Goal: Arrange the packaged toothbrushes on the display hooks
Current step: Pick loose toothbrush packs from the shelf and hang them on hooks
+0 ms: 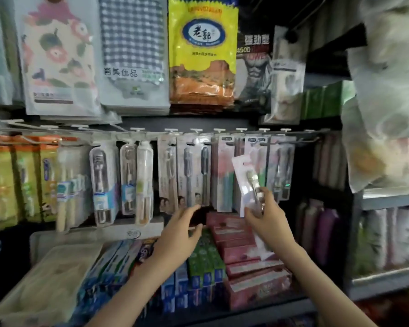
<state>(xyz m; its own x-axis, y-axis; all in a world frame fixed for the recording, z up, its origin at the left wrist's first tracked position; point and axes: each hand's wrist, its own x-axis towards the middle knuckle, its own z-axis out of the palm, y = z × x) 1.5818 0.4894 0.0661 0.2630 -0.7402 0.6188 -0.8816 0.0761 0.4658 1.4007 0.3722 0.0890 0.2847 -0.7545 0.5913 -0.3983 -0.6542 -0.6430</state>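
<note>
While pinching pack low in right hand, hole well above grip, fix tilt, steady top with open left hand, then thread onto hook.

A row of display hooks carried packaged toothbrushes hanging side by side. Below them, a dark shelf bore blue boxes, green boxes and pink boxes packed together, with a translucent tub at the left.
</note>
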